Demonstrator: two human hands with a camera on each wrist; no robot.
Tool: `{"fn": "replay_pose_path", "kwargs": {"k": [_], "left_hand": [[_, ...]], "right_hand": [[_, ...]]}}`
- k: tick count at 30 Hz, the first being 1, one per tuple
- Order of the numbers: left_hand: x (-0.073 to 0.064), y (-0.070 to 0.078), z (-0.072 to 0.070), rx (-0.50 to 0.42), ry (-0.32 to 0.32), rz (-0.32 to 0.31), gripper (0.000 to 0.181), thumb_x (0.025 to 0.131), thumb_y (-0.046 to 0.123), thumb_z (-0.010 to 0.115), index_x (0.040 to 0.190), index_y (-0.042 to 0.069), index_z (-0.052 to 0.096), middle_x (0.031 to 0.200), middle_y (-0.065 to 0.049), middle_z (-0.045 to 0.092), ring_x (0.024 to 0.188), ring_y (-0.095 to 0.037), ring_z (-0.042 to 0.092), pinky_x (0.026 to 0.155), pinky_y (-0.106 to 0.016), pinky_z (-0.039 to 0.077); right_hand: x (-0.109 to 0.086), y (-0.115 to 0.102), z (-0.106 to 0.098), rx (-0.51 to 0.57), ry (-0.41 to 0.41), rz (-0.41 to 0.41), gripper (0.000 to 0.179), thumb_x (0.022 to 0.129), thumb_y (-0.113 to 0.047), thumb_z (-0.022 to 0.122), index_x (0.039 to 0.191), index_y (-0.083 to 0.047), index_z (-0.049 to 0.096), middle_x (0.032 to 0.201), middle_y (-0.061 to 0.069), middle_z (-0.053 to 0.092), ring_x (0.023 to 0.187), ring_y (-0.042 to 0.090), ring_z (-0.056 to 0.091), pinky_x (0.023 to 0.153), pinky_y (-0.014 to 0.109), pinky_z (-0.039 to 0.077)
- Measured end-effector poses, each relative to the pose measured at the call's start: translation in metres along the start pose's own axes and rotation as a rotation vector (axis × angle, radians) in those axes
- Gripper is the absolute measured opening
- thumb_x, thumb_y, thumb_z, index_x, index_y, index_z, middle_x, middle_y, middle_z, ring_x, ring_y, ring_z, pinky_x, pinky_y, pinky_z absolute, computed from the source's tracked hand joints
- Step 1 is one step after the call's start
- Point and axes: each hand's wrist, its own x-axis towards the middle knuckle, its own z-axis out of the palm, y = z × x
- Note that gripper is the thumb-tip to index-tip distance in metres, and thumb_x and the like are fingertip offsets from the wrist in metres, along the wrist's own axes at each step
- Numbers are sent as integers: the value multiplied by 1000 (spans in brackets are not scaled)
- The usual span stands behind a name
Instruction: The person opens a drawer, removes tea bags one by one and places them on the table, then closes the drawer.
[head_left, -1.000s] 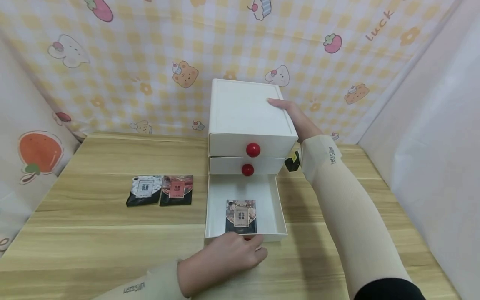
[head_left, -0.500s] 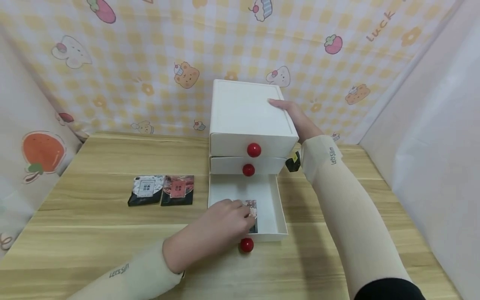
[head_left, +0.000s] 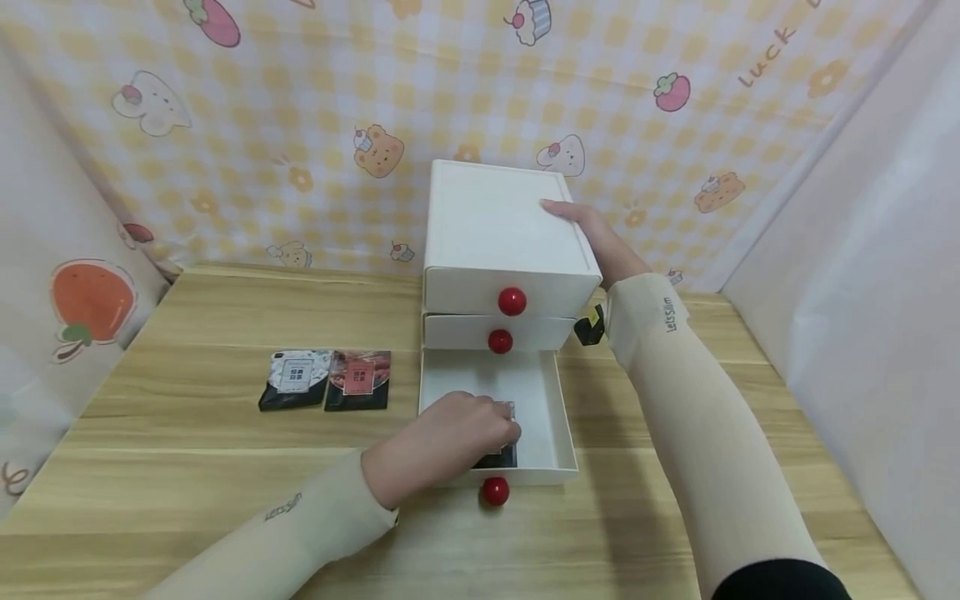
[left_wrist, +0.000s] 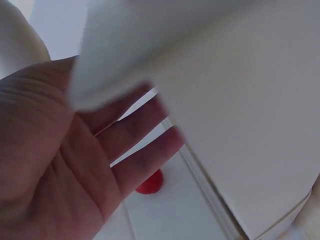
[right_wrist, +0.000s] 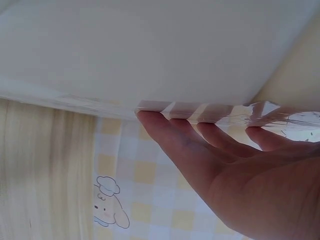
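My left hand (head_left: pixel 450 437) reaches into the pulled-out bottom drawer (head_left: pixel 551 417) of a white drawer box (head_left: pixel 502 221). It lies over a floral sachet (head_left: pixel 505 458) with a black lower edge, which is partly hidden beneath the fingers. In the left wrist view the fingers (left_wrist: pixel 137 132) extend loosely past a white wall that cuts off part of the hand; no sachet appears there. My right hand (head_left: pixel 600 242) rests against the box's right side, thumb on the top edge. The right wrist view shows straight fingers (right_wrist: pixel 185 145) with their tips at the white surface.
Two more sachets lie left of the box, one grey-white (head_left: pixel 296 379) and one red (head_left: pixel 358 379). Red ball knobs mark the top drawer (head_left: pixel 457 292), the middle drawer (head_left: pixel 456 332) and the bottom one. A patterned cloth (head_left: pixel 337 108) hangs behind the wooden table (head_left: pixel 210 400).
My left hand has gone from the bottom drawer's front knob up into the drawer, over the floral sachet. The sachet has kept its place. My right hand has stayed on the box.
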Motion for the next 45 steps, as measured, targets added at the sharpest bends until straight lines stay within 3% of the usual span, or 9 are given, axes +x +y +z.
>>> {"fn": "replay_pose_path", "kwargs": {"k": [11,15,19,22,26,30,34,38,45], "left_hand": [[7,-1,4,-127,-76,-79,9,89,11,77,95,17,79,81,4,69,61,-6,48,56,-15,45],[9,-3,11,-145,-148,-97,20,82,20,85,99,17,77,102,5,75,72,-5,57,65,-17,53],[12,-5,16,-181,-188,-118,35,81,23,87,113,18,75,130,2,71,103,-8,69,85,-25,59],[14,-6,18,-191,-198,-132,43,82,24,86,122,17,72,140,-1,65,121,-14,66,95,-31,59],[16,-7,20,-166,-208,-137,46,84,24,83,127,16,69,145,-5,61,128,-19,63,101,-36,56],[18,-6,23,-152,-182,-135,41,89,19,77,128,15,69,142,-5,63,125,-20,65,101,-37,56],[18,-7,25,-124,-95,-107,26,91,16,73,118,14,73,120,-2,74,99,-14,71,87,-31,61],[16,-7,24,-54,-32,-68,19,91,15,75,111,17,76,100,3,77,80,-9,69,74,-23,59],[10,-8,19,12,38,-58,31,84,14,83,113,22,76,98,5,77,80,-7,69,69,-21,58]], "right_hand": [[-2,0,1,-8,-14,-6,66,101,-44,43,161,-28,23,132,6,55,111,18,61,91,27,54],[-2,1,0,-5,-23,-11,64,101,-44,42,161,-29,23,131,6,55,112,18,61,91,27,54],[-1,1,0,5,-29,-19,65,101,-42,41,161,-30,21,133,6,54,114,18,60,93,27,52],[0,1,0,15,-22,-15,65,101,-42,42,161,-28,22,132,7,54,112,19,60,91,27,53],[0,2,-1,20,-19,-11,65,101,-42,42,161,-27,23,130,7,55,108,18,63,88,27,56],[-1,2,-1,21,-25,-17,64,102,-42,42,161,-27,23,129,6,56,106,17,64,87,26,56],[-1,1,0,18,-14,-19,65,101,-41,43,162,-26,22,129,6,57,106,16,64,87,25,56],[-2,0,1,20,3,-13,67,101,-40,44,162,-26,22,129,6,56,107,16,63,87,25,56],[-2,-1,2,27,4,2,68,101,-41,45,162,-26,20,129,5,56,107,15,63,88,24,56]]}}
